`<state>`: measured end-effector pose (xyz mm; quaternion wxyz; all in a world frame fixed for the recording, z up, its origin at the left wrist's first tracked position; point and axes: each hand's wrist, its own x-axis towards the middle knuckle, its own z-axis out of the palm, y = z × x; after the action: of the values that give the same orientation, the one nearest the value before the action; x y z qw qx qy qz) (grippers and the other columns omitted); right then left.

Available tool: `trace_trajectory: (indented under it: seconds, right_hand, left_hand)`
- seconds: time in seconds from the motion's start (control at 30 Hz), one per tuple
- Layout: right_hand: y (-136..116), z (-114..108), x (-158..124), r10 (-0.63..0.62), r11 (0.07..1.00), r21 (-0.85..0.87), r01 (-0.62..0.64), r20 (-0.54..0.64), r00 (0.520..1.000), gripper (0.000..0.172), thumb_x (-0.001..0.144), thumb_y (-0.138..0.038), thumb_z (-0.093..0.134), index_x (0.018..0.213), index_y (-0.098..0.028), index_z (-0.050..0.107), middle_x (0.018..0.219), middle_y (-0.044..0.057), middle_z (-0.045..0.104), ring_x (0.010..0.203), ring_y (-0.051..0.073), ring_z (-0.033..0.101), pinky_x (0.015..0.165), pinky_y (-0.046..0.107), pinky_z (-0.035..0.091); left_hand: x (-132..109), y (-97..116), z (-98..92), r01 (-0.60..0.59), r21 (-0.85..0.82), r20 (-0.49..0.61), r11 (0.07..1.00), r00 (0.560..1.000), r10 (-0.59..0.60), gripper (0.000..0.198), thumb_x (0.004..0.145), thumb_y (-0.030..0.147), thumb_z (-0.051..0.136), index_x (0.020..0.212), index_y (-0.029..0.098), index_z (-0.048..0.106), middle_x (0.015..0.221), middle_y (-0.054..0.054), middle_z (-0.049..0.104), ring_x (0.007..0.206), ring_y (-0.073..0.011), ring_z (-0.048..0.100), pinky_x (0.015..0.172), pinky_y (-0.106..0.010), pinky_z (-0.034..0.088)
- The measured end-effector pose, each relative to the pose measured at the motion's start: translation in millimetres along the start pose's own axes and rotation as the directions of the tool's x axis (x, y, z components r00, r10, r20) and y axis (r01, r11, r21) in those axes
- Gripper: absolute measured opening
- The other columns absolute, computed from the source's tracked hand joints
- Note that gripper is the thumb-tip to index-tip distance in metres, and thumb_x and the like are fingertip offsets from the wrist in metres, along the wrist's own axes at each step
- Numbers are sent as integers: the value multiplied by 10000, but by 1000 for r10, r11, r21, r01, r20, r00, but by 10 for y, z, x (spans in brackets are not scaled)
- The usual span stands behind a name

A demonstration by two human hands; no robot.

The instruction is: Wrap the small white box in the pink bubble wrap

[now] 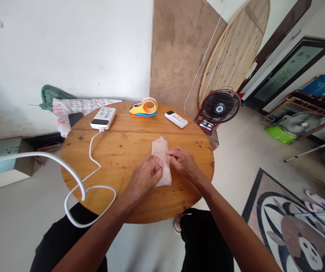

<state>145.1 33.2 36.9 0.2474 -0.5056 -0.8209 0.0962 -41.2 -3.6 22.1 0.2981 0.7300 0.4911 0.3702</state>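
Black trouser legs (207,241), two, below the near rim of one round table (125,151), brown wood, knotted and scratched. White cable (37,154), one, looped over the table's left side and beyond its edge. Left hand (147,172), bare: fingers curled, thumb against forefinger, resting over the left side of the wrap; whether it grips cannot be told. Right hand (183,162), bare: fingertips drawn together at the wrap's right edge, hold likewise uncertain; the two hands stand apart. Wrap (160,147), pale, crinkled, oblong: flat on the table between the hands, long side running away from the person. Along the far part, left to right: white device (104,118) with black end, cable plugged in; tape dispenser (139,109), orange and blue; smaller white device (176,119), black-ended, lying slantwise. Beyond: printed sack (62,109); dark red fan (220,107); brown board (176,49); round wooden panel (236,49), leaning.
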Motion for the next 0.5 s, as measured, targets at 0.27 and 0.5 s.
trace_trajectory:
  seconds: [0.27, 0.5]
  right_hand:
    - [13, 141, 53, -3, 998, -62, 7, 52, 999, 230, 910, -228, 503, 960, -234, 727, 932, 38, 635, 858, 153, 562, 783, 262, 391]
    - [53, 170, 62, 6, 1000, 18, -7, 45, 999, 230, 890, -206, 511, 953, -233, 730, 933, 35, 642, 859, 149, 577, 775, 263, 413]
  left_hand:
    - [-16, -35, 46, -26, 92, -56, 995, 998, 32, 136, 788, 167, 506, 885, 206, 593, 1041, -41, 618, 726, -142, 585, 644, -272, 472]
    - [-9, -95, 74, -203, 193, 5, 960, 979, 206, 323, 807, 92, 450, 989, 237, 673, 1193, -29, 647, 1061, -208, 609, 922, -346, 487]
